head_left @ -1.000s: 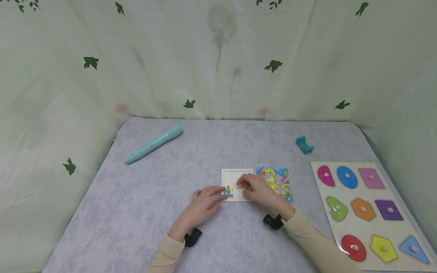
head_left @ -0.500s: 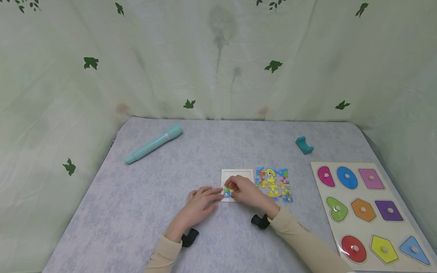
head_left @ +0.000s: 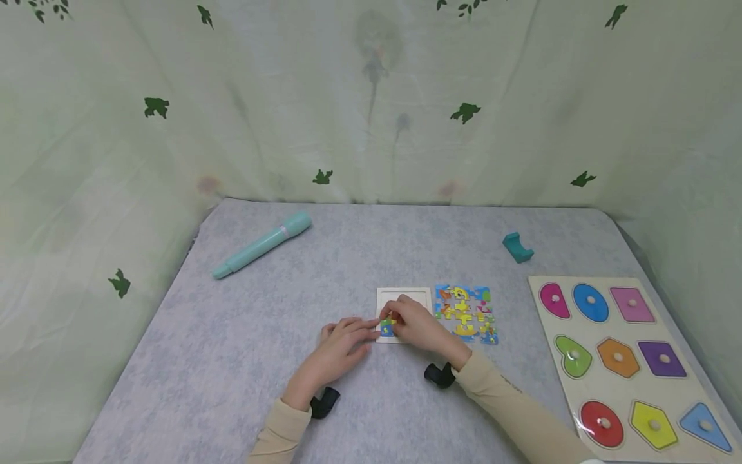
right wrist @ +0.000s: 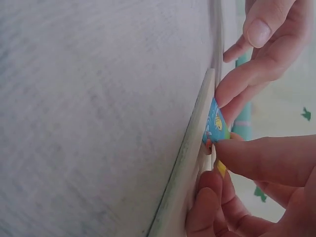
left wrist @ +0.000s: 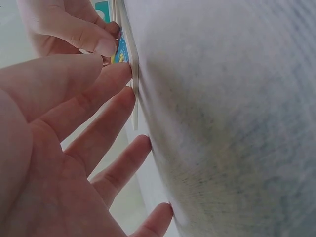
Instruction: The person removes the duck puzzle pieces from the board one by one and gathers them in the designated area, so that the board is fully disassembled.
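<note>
A small white puzzle frame [head_left: 431, 303] lies flat on the table. Jigsaw piece [head_left: 386, 329], blue and yellow, sits at its lower left corner. My right hand [head_left: 422, 330] bends over that corner, thumb and fingers pinching the piece; in the right wrist view the thumb lies against the blue print [right wrist: 215, 118]. Part of the piece is hidden behind the fingers. My left hand [head_left: 346, 346] stretches out with fingers spread, its fingertips at the frame's left edge. In the left wrist view the lower fingertips [left wrist: 160, 215] rest on the table.
Several more jigsaw pieces [head_left: 464, 316] lie just right of the frame. A large shape-peg board [head_left: 628, 406] covers the table's right side. Farther back are a turquoise microphone-shaped stick [head_left: 261, 247] on the left and a teal curved block [head_left: 516, 248] on the right.
My right hand has moved left from the frame's middle to the lower left corner and come onto the piece there. The left hand has slid slightly left.
</note>
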Motion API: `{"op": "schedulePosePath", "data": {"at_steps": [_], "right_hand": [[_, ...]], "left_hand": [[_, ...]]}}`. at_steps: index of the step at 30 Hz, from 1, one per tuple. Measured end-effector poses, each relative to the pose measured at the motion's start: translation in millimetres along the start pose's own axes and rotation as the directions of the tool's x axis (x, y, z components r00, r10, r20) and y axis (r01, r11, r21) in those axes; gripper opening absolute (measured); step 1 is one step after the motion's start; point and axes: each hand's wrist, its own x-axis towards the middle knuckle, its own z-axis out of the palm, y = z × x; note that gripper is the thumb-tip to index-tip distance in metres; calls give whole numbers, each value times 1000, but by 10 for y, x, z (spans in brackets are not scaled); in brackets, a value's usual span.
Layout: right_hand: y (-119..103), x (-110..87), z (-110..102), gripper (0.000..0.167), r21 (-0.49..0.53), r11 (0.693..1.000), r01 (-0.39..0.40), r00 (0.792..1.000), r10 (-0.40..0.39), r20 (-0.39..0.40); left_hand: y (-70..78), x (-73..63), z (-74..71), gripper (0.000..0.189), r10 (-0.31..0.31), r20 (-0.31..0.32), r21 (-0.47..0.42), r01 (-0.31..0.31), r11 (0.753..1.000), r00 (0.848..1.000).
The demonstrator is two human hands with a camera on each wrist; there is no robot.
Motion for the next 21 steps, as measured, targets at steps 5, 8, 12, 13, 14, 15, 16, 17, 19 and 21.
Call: {"op": "schedulePosePath", "data": {"at_steps": [5,8,12,13,14,15,16,17,19,21], "right_hand": [[62,4,-19,25,51,998,22,1000,-22,-13],[110,-26,-89,25,89,996,14,1000,-13,-14],[198,-101,-221,24,141,990,-28,1000,28,5],[223,-124,-255,23,150,988,-40,999,40,7],[244,-149,-291,23,156,987,-47,999,46,6],[268,-173,-324,21,155,986,-58,998,58,2],[290,-199,-355,20,152,986,-64,998,66,-4],[312,-227,-386,20,150,986,-70,997,72,-10],[368,-282,-441,18,140,988,-70,997,74,-23],[427,-338,-486,16,124,989,-75,996,80,-34]], "left_hand": [[-2,-10,1,28,13,-4,2,-13,1000,1000],[-6,-13,4,28,11,2,-2,-11,1000,1000],[-13,-14,7,29,5,11,-11,-5,1000,1000],[-13,-14,8,29,5,13,-12,-4,1000,1000],[-15,-12,9,29,3,15,-10,-3,1000,1000],[-17,-11,12,29,5,15,-11,-4,1000,1000],[-17,-10,12,29,3,17,-12,-3,1000,1000],[-18,-9,13,29,5,17,-12,-5,1000,1000],[-23,-9,16,30,8,19,-14,-8,1000,1000],[-29,-12,18,30,14,19,-17,-13,1000,1000]]}}
